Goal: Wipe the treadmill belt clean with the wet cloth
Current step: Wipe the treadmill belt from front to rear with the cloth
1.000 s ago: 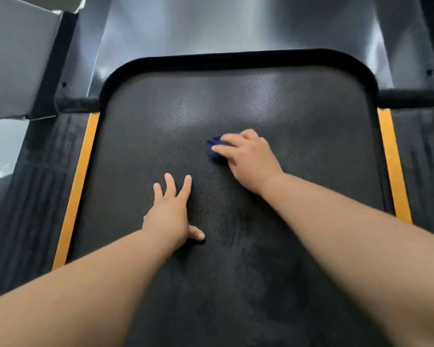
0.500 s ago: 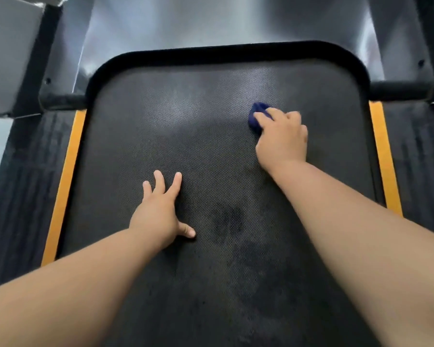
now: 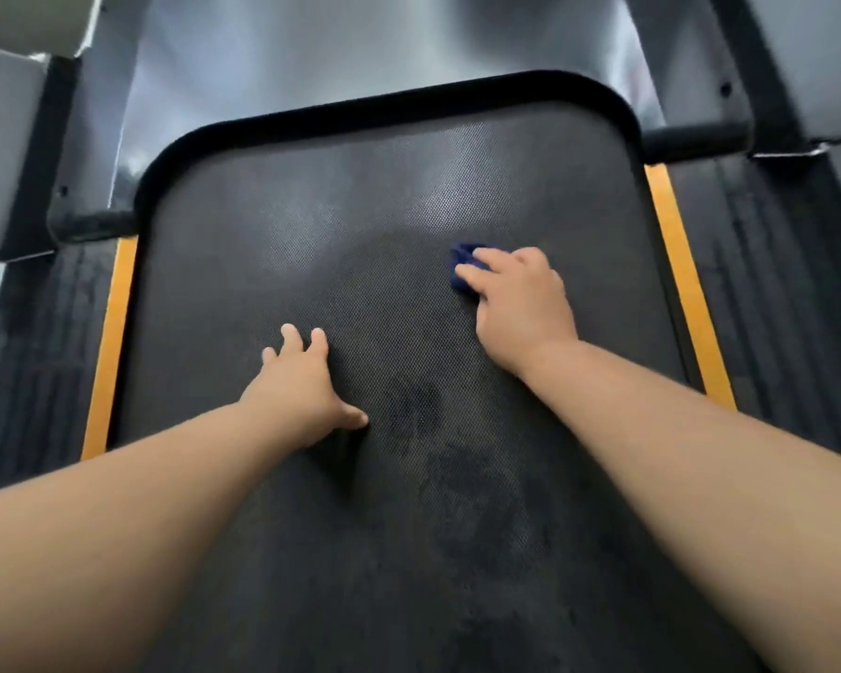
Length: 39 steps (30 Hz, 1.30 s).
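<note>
Under the fingertips of the right hand [image 3: 520, 303], a bunched dark-blue cloth [image 3: 463, 264] is pressed on the treadmill belt [image 3: 360, 225]. The fingers curl over it and its edge peeks out past them. Left hand [image 3: 298, 386] lies flat on the belt, fingers spread, holding nothing, nearer and left of the right hand. Darker patches [image 3: 472, 502] sit nearer than both hands.

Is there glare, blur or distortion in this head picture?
Head view: pale glare lies on the far belt; wide-angle bending curves the yellow stripes and swells the forearms; the right hand on the cloth looks slightly soft; a shadow lies under the left hand.
</note>
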Tool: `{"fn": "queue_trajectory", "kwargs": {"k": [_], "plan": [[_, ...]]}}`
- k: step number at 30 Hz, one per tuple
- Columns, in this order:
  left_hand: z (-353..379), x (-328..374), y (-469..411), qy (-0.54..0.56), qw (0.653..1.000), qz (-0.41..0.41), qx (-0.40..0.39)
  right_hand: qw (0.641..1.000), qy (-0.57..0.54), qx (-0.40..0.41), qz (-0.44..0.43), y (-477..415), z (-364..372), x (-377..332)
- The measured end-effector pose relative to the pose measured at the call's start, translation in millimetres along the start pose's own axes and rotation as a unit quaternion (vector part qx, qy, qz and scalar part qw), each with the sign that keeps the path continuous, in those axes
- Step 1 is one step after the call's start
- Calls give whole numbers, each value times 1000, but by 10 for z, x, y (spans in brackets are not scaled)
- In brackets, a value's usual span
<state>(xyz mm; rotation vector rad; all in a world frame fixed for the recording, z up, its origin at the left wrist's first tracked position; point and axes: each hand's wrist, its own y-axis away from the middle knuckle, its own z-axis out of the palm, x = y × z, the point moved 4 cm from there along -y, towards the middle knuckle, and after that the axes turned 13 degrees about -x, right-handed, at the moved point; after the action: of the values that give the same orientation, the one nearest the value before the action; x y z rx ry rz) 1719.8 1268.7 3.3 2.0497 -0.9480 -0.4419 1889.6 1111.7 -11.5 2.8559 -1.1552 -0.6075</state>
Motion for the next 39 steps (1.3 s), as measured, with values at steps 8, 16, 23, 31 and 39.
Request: {"fn": "queue_trajectory", "kwargs": {"k": [8,16,23,31,39], "plan": [[79,641,-62,-97,993,61,-15,968,46,-21,-245,551,106,-67],[99,613,-67,-59,995,71,-24,998,-6,1,-70,441,33,-57],[86,639,-81,-70,995,70,-24,995,62,-15,-76,192,-76,13],[93,604,-50,-61,995,76,-22,996,34,-71,-36,1112,222,-172],[107,599,-70,-69,995,67,-24,988,87,-111,57,241,-108,-1]]}}
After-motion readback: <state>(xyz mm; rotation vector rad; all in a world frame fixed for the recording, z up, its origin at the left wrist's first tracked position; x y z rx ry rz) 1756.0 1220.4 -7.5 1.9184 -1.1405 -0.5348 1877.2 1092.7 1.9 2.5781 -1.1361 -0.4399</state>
